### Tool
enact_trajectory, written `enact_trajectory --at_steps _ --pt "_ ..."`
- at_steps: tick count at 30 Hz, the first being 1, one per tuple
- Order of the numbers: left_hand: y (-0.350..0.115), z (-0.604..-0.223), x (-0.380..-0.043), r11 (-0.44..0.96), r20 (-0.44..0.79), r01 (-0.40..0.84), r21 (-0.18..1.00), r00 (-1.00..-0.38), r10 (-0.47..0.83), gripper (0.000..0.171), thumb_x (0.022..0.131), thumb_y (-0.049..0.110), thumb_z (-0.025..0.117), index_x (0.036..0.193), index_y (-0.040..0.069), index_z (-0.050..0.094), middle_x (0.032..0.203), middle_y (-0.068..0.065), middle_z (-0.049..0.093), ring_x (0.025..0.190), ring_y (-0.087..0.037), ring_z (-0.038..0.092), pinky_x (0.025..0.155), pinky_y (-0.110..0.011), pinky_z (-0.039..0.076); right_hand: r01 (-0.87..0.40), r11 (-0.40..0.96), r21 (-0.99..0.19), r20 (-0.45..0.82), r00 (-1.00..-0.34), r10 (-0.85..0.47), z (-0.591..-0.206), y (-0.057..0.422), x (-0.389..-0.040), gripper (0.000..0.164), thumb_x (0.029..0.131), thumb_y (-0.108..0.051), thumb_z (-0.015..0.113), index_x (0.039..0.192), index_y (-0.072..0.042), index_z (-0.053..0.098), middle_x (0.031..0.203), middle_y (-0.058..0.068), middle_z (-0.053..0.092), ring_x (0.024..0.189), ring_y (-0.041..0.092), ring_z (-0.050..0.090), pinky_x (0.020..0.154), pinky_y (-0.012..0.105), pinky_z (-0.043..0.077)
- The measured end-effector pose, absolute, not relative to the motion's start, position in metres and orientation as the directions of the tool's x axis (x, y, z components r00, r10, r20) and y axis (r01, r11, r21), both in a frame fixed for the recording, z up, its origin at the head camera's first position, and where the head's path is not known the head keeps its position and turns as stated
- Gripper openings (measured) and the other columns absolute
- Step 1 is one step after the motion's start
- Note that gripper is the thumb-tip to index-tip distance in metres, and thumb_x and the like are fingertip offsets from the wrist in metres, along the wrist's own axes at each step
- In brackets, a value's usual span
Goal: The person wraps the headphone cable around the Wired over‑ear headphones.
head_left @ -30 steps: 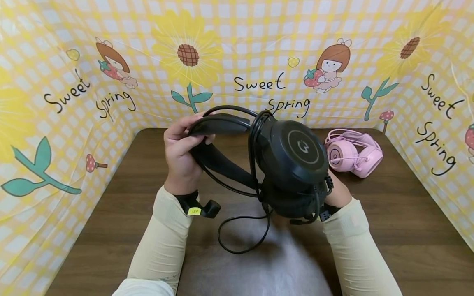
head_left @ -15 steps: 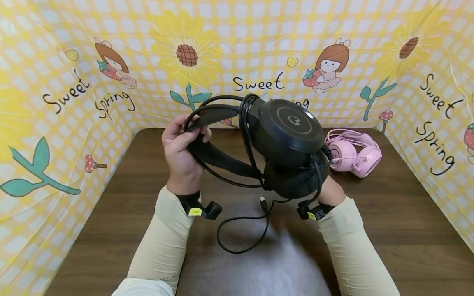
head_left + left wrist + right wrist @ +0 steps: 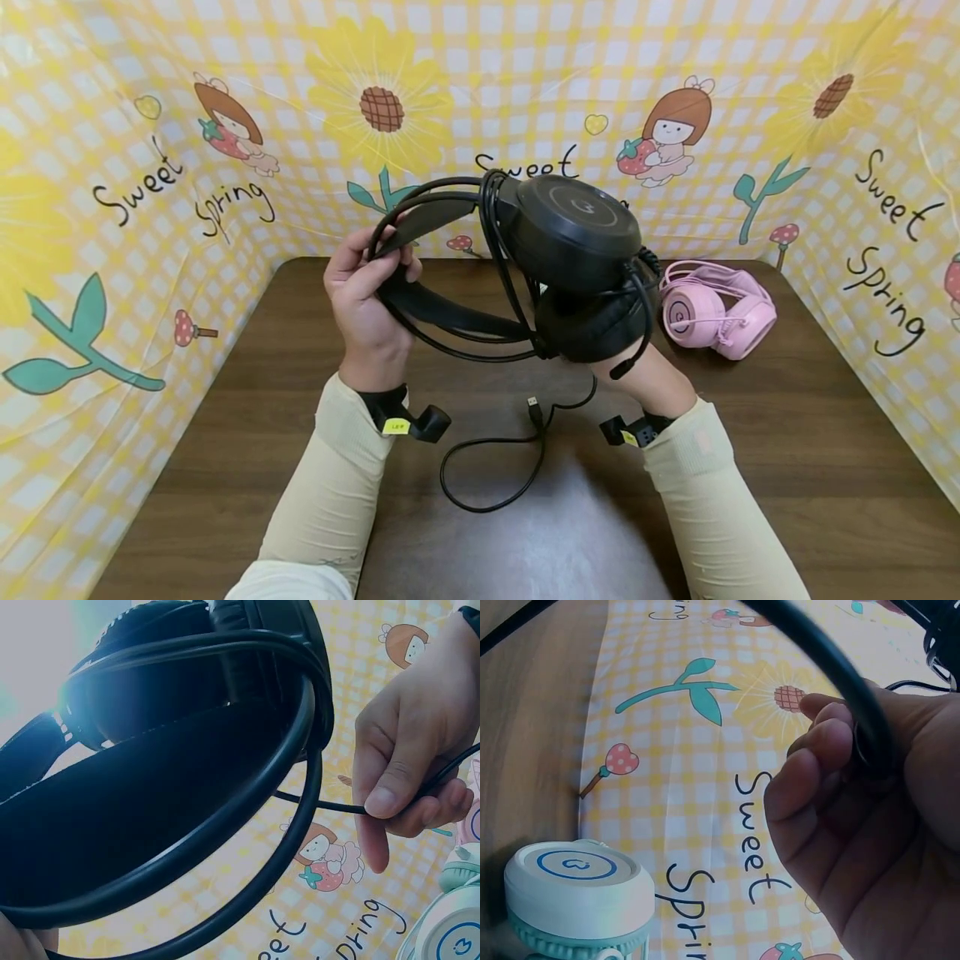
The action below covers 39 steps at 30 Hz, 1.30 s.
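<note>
A black headset (image 3: 577, 221) with a boom mic is held up over the table, tilted, its ear cups toward the right. My left hand (image 3: 371, 312) grips its headband between thumb and fingers. Cable is wound round the headband near the upper ear cup. My right hand (image 3: 648, 379) reaches behind the ear cups, its fingers hidden there in the head view. In the left wrist view the right hand (image 3: 420, 742) pinches the black cable (image 3: 334, 805), and the right wrist view shows its fingers curled round that cable (image 3: 829, 664).
A loop of the cable (image 3: 491, 440) with its USB plug (image 3: 534, 410) lies on the wooden table (image 3: 247, 467). At the back right rests a pink headset (image 3: 720, 312). The right wrist view has a white and mint headset (image 3: 577, 889). Patterned cloth (image 3: 517, 92) walls the table.
The black headset has risen and shifted slightly left, its ear cups lifting most. My right hand has moved inward behind them. The USB plug on the table has come into view.
</note>
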<state>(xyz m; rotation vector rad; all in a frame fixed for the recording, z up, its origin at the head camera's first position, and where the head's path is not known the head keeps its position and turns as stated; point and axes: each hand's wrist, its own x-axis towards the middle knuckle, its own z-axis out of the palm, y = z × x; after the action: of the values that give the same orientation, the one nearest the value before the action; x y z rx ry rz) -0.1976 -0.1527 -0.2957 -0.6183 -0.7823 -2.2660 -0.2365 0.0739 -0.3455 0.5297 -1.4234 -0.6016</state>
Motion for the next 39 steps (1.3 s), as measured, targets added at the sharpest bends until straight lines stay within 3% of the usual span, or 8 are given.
enact_trajectory --at_steps 1,3,5,7,15,20,26,39 --pt "-0.153 -0.296 -0.198 -0.611 0.595 0.706 0.359 -0.677 -0.433 0.021 0.082 -0.015 0.053 0.087 -0.006 0.071 0.092 -0.020 0.068 0.064 -0.021 0.052 0.052 -0.027 0.035 -0.240 0.729 0.641 0.735 -0.082 -0.673 -0.352 0.079 -0.238 0.006 0.090 -0.003 0.060 0.089 0.002 0.057 0.077 0.010 0.054 0.066 0.022 0.054 0.062 0.035 0.048" --pt "-0.153 -0.295 -0.198 -0.616 0.575 0.704 0.355 -0.683 -0.449 0.019 0.082 -0.014 0.054 0.086 -0.006 0.071 0.092 -0.021 0.068 0.064 -0.021 0.052 0.052 -0.026 0.036 -0.825 0.549 0.135 0.647 -0.346 -0.679 -0.361 0.091 -0.237 0.002 0.092 0.002 0.057 0.094 0.002 0.056 0.080 0.007 0.051 0.071 0.021 0.052 0.068 0.035 0.045" --pt "-0.153 -0.295 -0.198 -0.616 0.562 0.706 0.349 -0.684 -0.466 0.018 0.081 -0.015 0.055 0.086 -0.007 0.071 0.093 -0.021 0.068 0.063 -0.021 0.053 0.051 -0.026 0.036 -0.818 0.429 -0.384 0.485 -0.574 -0.660 -0.362 0.103 -0.232 0.008 0.092 0.006 0.056 0.096 -0.001 0.054 0.081 0.002 0.048 0.073 0.016 0.048 0.070 0.032 0.041" --pt "-0.153 -0.294 -0.198 -0.609 0.546 0.711 0.352 -0.684 -0.483 0.017 0.081 -0.015 0.055 0.086 -0.007 0.070 0.093 -0.022 0.068 0.062 -0.021 0.053 0.051 -0.025 0.037 -0.725 0.383 -0.573 0.394 -0.653 -0.646 -0.361 0.107 -0.229 0.009 0.095 0.004 0.053 0.095 -0.005 0.052 0.080 0.000 0.047 0.072 0.014 0.047 0.069 0.032 0.040" --pt "-0.153 -0.295 -0.199 -0.523 0.512 0.759 0.389 -0.650 -0.562 0.020 0.081 -0.019 0.053 0.086 -0.009 0.070 0.092 -0.020 0.069 0.061 -0.019 0.052 0.053 -0.025 0.039 -0.810 0.383 -0.444 0.462 -0.573 -0.677 -0.356 0.098 -0.227 0.016 0.097 -0.008 0.059 0.083 -0.011 0.054 0.071 -0.004 0.045 0.061 0.009 0.046 0.058 0.029 0.040" --pt "-0.153 -0.294 -0.200 -0.467 0.484 0.773 0.429 -0.634 -0.604 0.021 0.079 -0.020 0.055 0.087 -0.009 0.071 0.087 -0.018 0.069 0.060 -0.018 0.051 0.053 -0.027 0.041 -0.782 0.461 -0.420 0.409 -0.616 -0.673 -0.356 0.097 -0.225 0.020 0.097 -0.014 0.060 0.079 -0.014 0.051 0.071 -0.005 0.040 0.061 0.010 0.043 0.057 0.029 0.039" --pt "-0.155 -0.293 -0.199 -0.436 0.432 0.779 0.450 -0.618 -0.657 0.019 0.076 -0.020 0.058 0.087 -0.010 0.070 0.082 -0.017 0.066 0.060 -0.017 0.053 0.052 -0.026 0.042 -0.770 0.477 -0.424 0.386 -0.630 -0.674 -0.356 0.096 -0.224 0.007 0.096 -0.017 0.063 0.092 -0.012 0.060 0.070 -0.006 0.046 0.065 0.011 0.048 0.059 0.030 0.043" --pt "-0.156 -0.292 -0.201 -0.402 0.405 0.778 0.482 -0.605 -0.686 0.017 0.078 -0.019 0.058 0.088 -0.011 0.069 0.083 -0.017 0.066 0.059 -0.017 0.050 0.053 -0.027 0.041 -0.762 0.492 -0.421 0.326 -0.633 -0.702 -0.355 0.091 -0.221 0.013 0.096 -0.020 0.063 0.106 -0.011 0.063 0.071 -0.006 0.048 0.065 0.011 0.048 0.060 0.030 0.043"
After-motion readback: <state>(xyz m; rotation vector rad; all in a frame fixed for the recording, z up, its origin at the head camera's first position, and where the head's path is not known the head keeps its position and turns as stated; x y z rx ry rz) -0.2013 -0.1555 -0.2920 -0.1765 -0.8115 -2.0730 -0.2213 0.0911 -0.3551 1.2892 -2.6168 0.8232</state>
